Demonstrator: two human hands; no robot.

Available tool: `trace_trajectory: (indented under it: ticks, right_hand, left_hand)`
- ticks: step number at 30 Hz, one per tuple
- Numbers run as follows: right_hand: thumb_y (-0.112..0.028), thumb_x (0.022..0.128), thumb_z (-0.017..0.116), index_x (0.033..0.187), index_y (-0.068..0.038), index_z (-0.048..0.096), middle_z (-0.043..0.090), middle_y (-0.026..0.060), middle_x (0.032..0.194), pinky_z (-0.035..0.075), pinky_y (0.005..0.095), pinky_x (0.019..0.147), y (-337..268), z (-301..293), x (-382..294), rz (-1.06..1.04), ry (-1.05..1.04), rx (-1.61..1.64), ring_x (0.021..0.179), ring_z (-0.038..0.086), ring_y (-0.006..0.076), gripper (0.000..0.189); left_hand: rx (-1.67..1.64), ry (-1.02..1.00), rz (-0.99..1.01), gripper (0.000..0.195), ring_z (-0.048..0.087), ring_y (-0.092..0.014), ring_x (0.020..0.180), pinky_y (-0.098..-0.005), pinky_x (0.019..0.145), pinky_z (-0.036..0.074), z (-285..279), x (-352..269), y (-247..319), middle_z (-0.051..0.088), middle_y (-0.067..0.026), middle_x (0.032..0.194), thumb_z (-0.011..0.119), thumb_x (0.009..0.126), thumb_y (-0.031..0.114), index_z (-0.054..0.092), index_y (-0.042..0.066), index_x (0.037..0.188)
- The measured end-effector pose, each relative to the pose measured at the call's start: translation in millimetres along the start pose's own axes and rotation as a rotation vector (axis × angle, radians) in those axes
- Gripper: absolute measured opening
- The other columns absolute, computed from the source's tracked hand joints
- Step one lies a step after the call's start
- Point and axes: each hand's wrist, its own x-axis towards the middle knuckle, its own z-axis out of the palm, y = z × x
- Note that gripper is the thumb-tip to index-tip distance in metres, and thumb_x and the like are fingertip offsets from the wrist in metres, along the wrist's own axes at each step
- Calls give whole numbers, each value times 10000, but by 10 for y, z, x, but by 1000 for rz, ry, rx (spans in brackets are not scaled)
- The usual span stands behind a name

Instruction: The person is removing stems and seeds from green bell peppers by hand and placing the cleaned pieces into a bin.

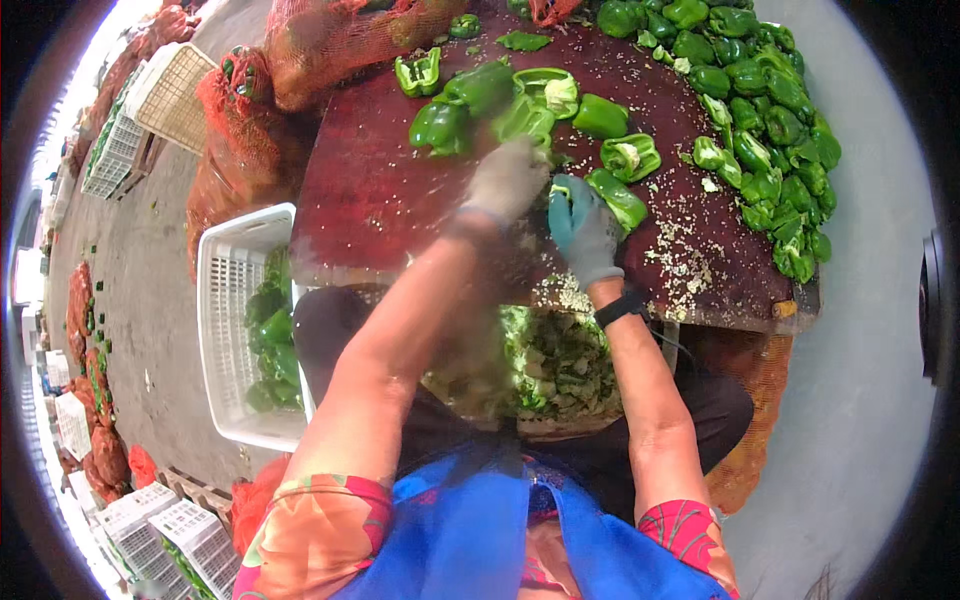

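My left hand (510, 178), in a pale glove and blurred, reaches over the dark red tabletop (360, 202). Its fingers are at the near edge of a cut green bell pepper (525, 120); whether they grip it I cannot tell. Close by on the right, my right hand (589, 229) wears a grey and teal glove. A small pale green pepper piece (559, 192) shows between its curled fingers. A pepper chunk (619, 201) lies against that hand's far side. Beyond are an opened pepper half (631, 156), another pepper piece (601, 116) and a hollowed pepper (418, 73).
Green peppers are heaped (780, 112) along the right edge. Scattered seeds (682, 259) cover the tabletop's right side. A white plastic crate (214, 330) at left holds peppers. Pepper scraps (562, 360) fill a container below the table edge. Red mesh sacks (232, 165) stand at far left.
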Motion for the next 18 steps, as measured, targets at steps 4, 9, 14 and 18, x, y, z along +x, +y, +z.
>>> trace_trajectory:
  ticks: [4, 9, 14, 18]
  right_hand:
    - [-272, 1017, 530, 1236, -75, 607, 675, 226, 1103, 498, 544, 896, 0, 8, -42, -24, -14, 42, 1022, 644, 450, 304]
    - [-250, 989, 576, 1401, -58, 532, 649, 246, 1264, 510, 507, 967, -87, -122, 70, 30, -116, 87, 1130, 637, 446, 457]
    - [-351, 974, 603, 1524, -38, 423, 601, 258, 1398, 478, 459, 1060, -500, -383, 308, -101, -140, 149, 1292, 581, 408, 658]
    - [-359, 985, 590, 1506, -22, 447, 627, 294, 1337, 475, 460, 1054, -544, -374, 485, 68, -401, 20, 1250, 605, 437, 637]
  left_hand:
    - [-348, -122, -86, 333, 692, -394, 932, -452, 848, 546, -61, 96, -240, 705, -241, 1028, 621, 946, 264, 655, 6, 1154]
    - [-456, -160, 172, 303, 673, -182, 849, -335, 759, 550, -192, -1, -455, 702, -111, 979, 661, 916, 146, 642, -28, 1163]
    - [-807, -102, -212, 385, 615, -149, 753, -313, 648, 504, -185, -133, -342, 668, -103, 933, 672, 908, 186, 615, -9, 1234]
    - [-824, -49, -20, 374, 633, -110, 879, -283, 753, 528, -141, -120, -493, 695, -52, 1011, 697, 907, 68, 607, -10, 1261]
